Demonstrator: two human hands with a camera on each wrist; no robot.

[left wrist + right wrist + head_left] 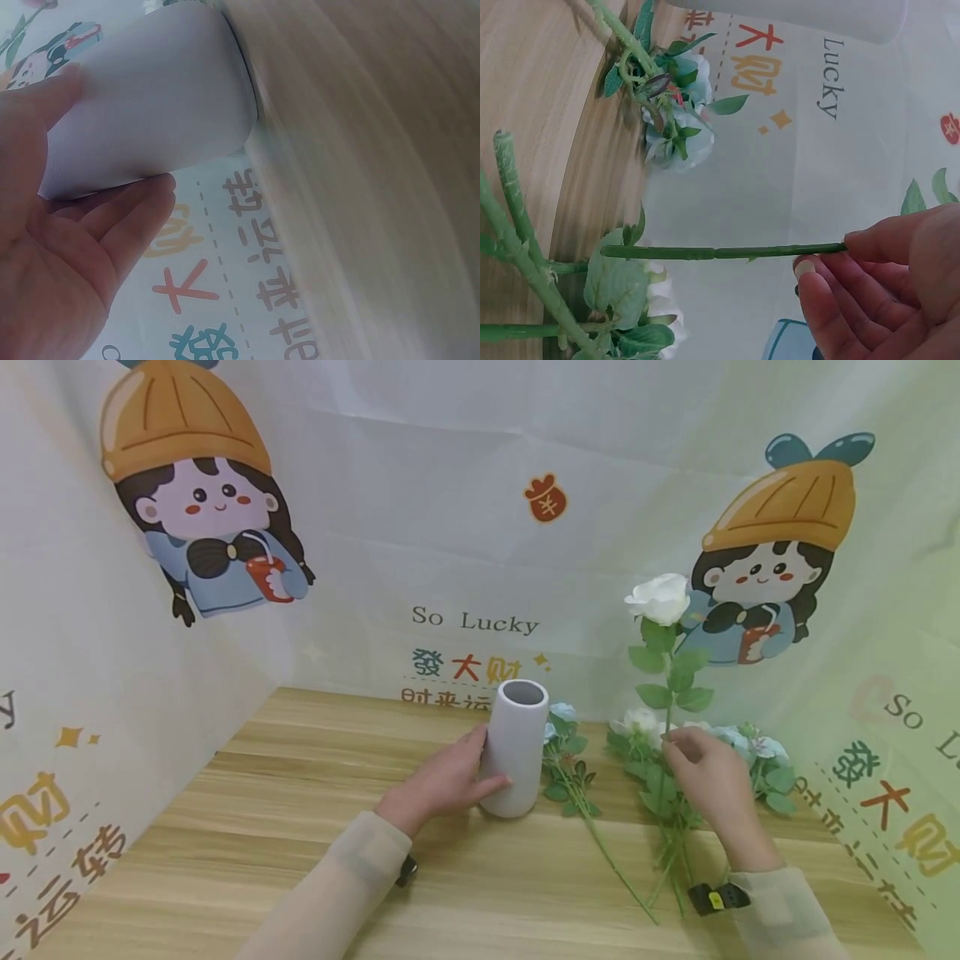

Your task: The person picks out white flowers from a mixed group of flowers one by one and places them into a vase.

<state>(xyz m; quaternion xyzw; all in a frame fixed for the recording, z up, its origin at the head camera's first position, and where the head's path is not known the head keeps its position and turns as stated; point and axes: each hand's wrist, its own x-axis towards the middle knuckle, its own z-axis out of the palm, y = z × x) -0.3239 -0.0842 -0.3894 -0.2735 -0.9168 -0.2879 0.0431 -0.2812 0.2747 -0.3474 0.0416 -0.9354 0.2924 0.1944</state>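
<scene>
A white vase [513, 760] stands upright on the table, its mouth facing up. My left hand [442, 781] grips it from the left, thumb on the near side and fingers behind; the left wrist view shows the vase [157, 97] between thumb and fingers. To the right, my right hand [712, 777] pinches the stem of a white rose [660, 599] between thumb and fingertips. This rose is held upright, with green leaves below its bloom. In the right wrist view the bare lower stem [712, 253] sticks out past my fingers, clear of the table.
A pale blue flower stem [600, 839] lies on the wooden table [300, 793] just right of the vase. More flowers [761, 752], white and pale blue, lie beneath and beyond my right hand. A printed cloth backdrop [420, 527] rises behind the table and at both sides.
</scene>
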